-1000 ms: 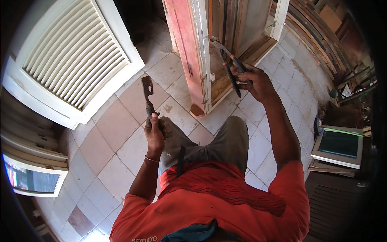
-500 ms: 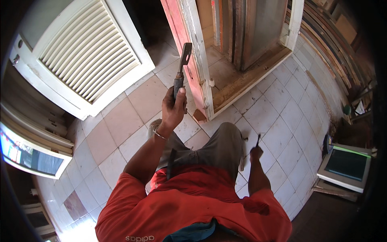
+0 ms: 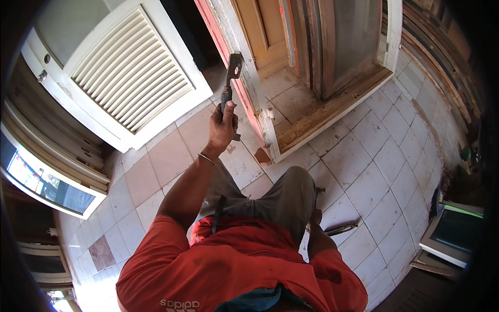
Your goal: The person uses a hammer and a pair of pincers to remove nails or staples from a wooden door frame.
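Observation:
My left hand [image 3: 223, 127] is wrapped round the dark grip of a flat-bladed hand tool [image 3: 234, 67], blade up. The blade is dark and squarish with a slot in it, and in this view overlaps the edge of a worn white and pink frame [image 3: 236, 39]. My right hand [image 3: 315, 218] is low beside my right knee, its fingers mostly hidden. Just above it, a dark piece like a hammer head [image 3: 320, 191] shows past the knee; whether the hand holds it I cannot tell. A long dark tool [image 3: 340, 228] lies on the tiles beside my right forearm.
A white louvered door [image 3: 130, 70] leans at the left, above a white-framed glass panel [image 3: 52, 179]. Wooden boards [image 3: 317, 52] stand upright inside the frame. More long strips [image 3: 442, 62] are stacked far right. A framed dark panel [image 3: 457, 234] is at the right, on the tiled floor's [image 3: 379, 161] edge.
My right hand has drawn in from the open tiles to beside my knee. The long tool now shows on the floor. My left hand still holds its tool, slightly shifted as the view moved.

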Demonstrator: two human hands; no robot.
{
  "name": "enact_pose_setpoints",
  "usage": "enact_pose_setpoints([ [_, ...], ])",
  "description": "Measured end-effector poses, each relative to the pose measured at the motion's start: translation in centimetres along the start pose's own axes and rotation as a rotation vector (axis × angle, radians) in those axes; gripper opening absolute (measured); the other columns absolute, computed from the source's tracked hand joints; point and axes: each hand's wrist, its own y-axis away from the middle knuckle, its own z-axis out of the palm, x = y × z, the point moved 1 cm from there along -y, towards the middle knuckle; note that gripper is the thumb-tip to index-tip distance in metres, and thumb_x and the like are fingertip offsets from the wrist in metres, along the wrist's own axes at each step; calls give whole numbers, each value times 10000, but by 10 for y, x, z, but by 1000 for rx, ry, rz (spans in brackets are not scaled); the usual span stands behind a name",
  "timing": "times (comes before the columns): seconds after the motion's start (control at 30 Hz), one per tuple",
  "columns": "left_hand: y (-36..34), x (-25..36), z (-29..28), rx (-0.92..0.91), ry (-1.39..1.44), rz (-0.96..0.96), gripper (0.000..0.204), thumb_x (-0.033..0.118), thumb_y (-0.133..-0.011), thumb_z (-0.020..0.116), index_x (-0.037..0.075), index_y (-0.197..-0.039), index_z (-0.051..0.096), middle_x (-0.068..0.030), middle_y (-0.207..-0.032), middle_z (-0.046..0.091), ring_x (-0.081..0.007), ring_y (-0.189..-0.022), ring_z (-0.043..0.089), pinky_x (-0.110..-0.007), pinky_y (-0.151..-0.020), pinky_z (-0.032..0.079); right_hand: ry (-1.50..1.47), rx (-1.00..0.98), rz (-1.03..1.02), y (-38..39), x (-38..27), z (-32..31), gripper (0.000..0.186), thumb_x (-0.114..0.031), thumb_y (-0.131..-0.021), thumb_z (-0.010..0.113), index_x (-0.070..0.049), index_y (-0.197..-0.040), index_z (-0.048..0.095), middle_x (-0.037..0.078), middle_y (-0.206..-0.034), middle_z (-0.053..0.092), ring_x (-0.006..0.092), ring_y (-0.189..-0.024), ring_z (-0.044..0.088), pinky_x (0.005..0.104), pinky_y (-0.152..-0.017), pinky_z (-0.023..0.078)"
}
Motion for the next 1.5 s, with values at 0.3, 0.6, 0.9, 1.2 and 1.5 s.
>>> enact_pose_setpoints([
  [0.3,-14,-40,2,7,124,17,463,476,-1044,488,21,-1075,570,22,-612,482,-52,-478,432,-228,-434,351,-770,96,-196,28,-85,-165,397,-353,-903,692,12,-1026,596,53,-610,559,150,-442,529,334,-432,434],
  [0.6,-21,-37,-9,-70,164,26,427,484,-1022,541,62,-957,556,41,-673,477,-47,-580,433,-239,-511,376,-583,164,-636,142,-287,-357,359,-347,-973,632,8,-1017,593,63,-631,575,142,-512,552,328,-497,455],
  [0.9,-21,-49,-9,-1,77,80,434,438,-1008,578,9,-1065,604,-145,-720,607,-208,-665,570,-377,-645,485,-368,522,-1561,280,-462,-431,406,-247,-950,683,49,-1197,557,235,-951,673,379,-836,693,433,-741,539],
  [1.2,-19,-30,-19,-43,63,75,502,483,-989,569,5,-1139,608,-231,-780,662,-397,-745,664,-445,-698,511,159,512,-1156,271,-474,-442,474,-343,-965,643,38,-1233,560,283,-991,671,458,-913,665,497,-761,526],
  [1.5,-18,-53,-5,8,68,182,607,554,-985,528,-12,-1191,600,-263,-837,674,-431,-845,689,-459,-738,521,438,563,-1101,257,-470,-416,426,-303,-988,611,-7,-1288,541,223,-925,680,364,-852,683,417,-757,534],
])
